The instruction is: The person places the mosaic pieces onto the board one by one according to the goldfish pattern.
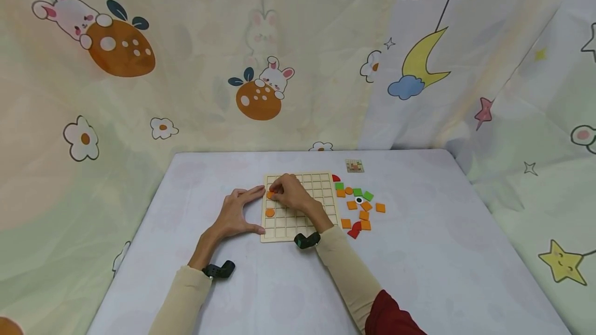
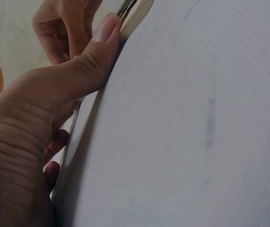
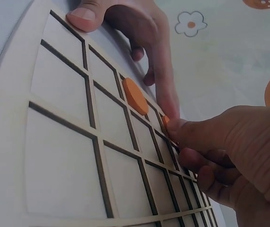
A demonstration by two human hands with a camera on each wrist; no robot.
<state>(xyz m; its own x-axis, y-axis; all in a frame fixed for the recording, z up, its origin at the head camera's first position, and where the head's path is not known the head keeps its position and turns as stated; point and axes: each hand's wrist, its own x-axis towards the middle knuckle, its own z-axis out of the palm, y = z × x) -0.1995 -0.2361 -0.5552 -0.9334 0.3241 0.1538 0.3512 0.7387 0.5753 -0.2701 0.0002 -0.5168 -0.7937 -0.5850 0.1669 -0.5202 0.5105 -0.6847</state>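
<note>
Left hand: we are seeing the left hand spread flat, thumb and index finger bracing the left edge of the wooden grid board, which we judge is steadying it.
Right hand: the right hand is reaching over the board, its fingertips pinching a small orange tile into a cell near the board's upper left corner.
Pieces on board: we are counting two, the pinched tile and one orange disc just below it.
Loose pieces: a cluster is lying on the table just right of the board; we are counting about eight orange, three green, three red.
Card: one small picture card is sitting beyond the cluster.
</note>
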